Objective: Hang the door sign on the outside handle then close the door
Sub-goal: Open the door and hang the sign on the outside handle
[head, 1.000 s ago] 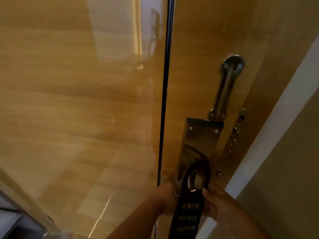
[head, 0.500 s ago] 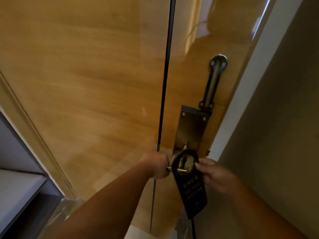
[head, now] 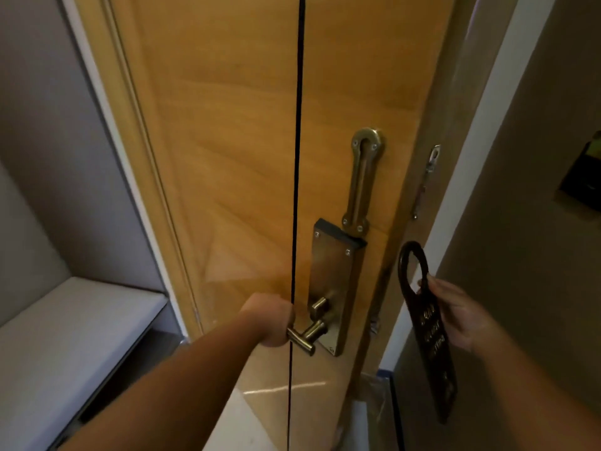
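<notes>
A wooden door [head: 234, 157] fills the middle of the view, with a brass lock plate [head: 331, 275] and a lever handle [head: 305, 336] low on it. My left hand [head: 271, 320] is closed around the outer end of that lever. My right hand [head: 458, 314] holds a dark door sign [head: 426, 327] with gold lettering, to the right of the door edge and clear of the handle. The sign's hook loop points up, with nothing in it.
A brass swing-bar guard [head: 362, 180] sits above the lock plate. A latch piece [head: 429, 170] is fixed on the door frame to the right. A grey shelf or bench [head: 65, 336] stands at the left. A dark wall panel [head: 582, 180] is at the far right.
The sign came off the lever handle: my right hand drew it away to the right. My left hand stayed on the lever. The camera pulled back and shows more of the door.
</notes>
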`<state>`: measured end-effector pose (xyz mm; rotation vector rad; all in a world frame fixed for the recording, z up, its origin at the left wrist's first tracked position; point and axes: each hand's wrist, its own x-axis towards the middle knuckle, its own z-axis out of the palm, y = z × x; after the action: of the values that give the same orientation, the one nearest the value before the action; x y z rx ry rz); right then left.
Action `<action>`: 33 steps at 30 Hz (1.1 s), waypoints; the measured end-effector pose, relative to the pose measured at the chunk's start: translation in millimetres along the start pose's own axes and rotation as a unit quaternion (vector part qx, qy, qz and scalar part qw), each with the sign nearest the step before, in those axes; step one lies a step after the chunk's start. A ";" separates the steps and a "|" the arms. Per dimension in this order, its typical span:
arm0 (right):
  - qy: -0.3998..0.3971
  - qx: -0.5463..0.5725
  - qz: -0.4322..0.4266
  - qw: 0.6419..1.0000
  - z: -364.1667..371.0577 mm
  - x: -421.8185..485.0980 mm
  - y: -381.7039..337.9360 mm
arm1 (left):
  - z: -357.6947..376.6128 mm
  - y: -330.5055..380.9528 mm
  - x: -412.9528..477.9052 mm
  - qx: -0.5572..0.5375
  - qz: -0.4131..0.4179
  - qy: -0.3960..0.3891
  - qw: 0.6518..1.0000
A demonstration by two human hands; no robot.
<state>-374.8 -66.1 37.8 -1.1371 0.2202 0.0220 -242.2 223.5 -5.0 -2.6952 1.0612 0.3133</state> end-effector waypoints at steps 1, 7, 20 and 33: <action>-0.001 -0.021 0.007 1.000 9.8 -1.6 4.4 | 4.3 -5.9 -16.8 0.009 -0.006 -0.006 1.000; -0.074 -0.058 0.030 0.995 108.6 16.9 49.2 | 33.2 -47.5 -118.1 0.071 -0.068 0.038 0.994; -0.186 -0.270 0.100 0.940 276.5 90.5 155.2 | 86.5 -123.9 -293.9 -0.552 -0.457 0.258 0.648; -0.373 -0.349 0.173 0.842 399.5 112.6 242.2 | 86.9 -170.2 -389.5 -0.686 -0.509 0.312 0.416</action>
<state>-230.9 385.7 -40.2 -1.7074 -0.3190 0.9211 -413.3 619.2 43.4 -4.0071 -2.0997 -0.3087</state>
